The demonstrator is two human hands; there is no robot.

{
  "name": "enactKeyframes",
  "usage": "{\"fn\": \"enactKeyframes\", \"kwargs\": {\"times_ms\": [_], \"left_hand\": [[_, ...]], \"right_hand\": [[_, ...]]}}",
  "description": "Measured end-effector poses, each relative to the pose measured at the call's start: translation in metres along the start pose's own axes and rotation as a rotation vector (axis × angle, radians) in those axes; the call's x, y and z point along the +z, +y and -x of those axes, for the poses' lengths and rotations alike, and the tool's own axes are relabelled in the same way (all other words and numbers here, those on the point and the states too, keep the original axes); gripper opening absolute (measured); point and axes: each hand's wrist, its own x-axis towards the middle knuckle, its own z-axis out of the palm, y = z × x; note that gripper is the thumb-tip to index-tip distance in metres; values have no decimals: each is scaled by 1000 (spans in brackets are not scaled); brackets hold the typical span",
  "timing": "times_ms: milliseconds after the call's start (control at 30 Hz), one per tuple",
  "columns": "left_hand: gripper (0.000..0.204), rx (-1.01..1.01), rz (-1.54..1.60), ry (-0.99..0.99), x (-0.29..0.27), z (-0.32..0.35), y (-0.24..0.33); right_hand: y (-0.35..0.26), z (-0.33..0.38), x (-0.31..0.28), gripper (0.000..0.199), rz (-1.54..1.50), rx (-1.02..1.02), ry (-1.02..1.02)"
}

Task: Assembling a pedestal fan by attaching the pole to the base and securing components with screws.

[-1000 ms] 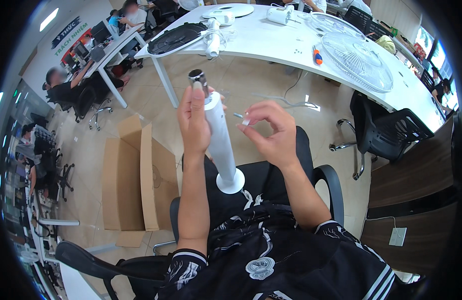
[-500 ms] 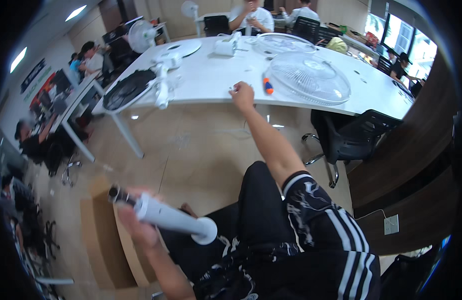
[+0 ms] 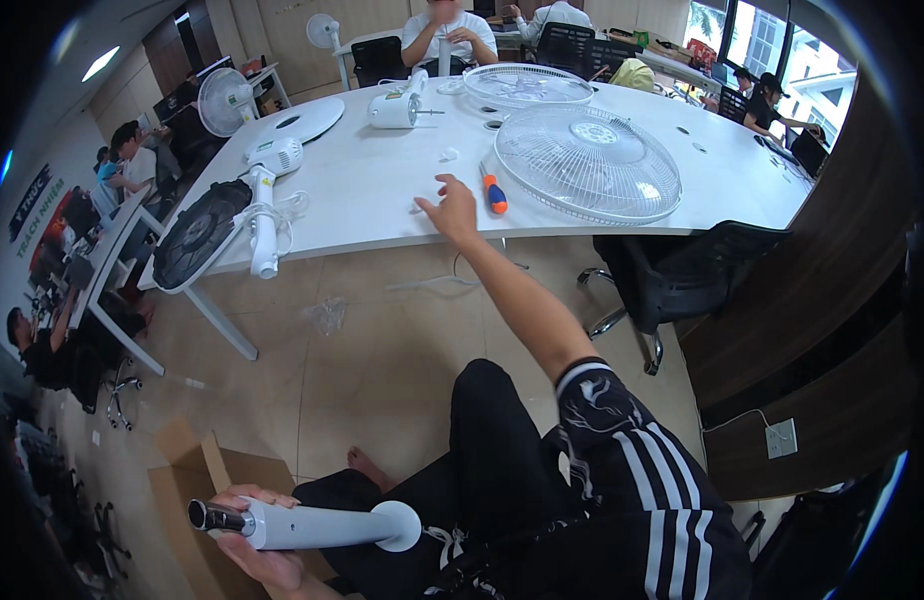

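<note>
My left hand (image 3: 257, 545) is wrapped around a white fan pole (image 3: 327, 528) near its dark, shiny metal end. The pole lies almost level above my lap, with its round white collar pointing right. Over the near edge of the white table (image 3: 367, 185), my right hand (image 3: 452, 212) is stretched out with thumb and forefinger apart. A small pale piece (image 3: 416, 209) shows by the thumb; its kind is too small to tell. Another small white part (image 3: 449, 154) lies just beyond the fingers. To the right of that hand is an orange and blue screwdriver (image 3: 495, 195).
Wire fan grilles (image 3: 592, 165) lie on the table's right side. A fan motor head (image 3: 394, 110), a white disc (image 3: 304, 120) and a fan with a black grille (image 3: 204, 235) occupy its left. An open cardboard box (image 3: 197, 490) stands beside my left arm; a black chair (image 3: 682, 280) is at right.
My right hand's fingers have gone from pinched together to spread apart over the table. The pole in my left hand has swung closer to level. The whole view has shifted slightly.
</note>
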Motion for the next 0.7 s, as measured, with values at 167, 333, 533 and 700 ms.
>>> {"fn": "enactKeyframes", "kwargs": {"times_ms": [167,333,533,700], "left_hand": [[48,-23,41,-4,0,0,-7],[47,-36,8,-28,8,-3,-10],[47,-124,31,-9,24,-5,-13],[47,-110,91,-89,26,-1,-16]], "right_hand": [[55,11,-113,47,-362,307,35],[56,35,-249,36,-353,499,-13],[47,39,-287,38,-477,676,-63],[54,39,-309,35,-492,599,168]]}}
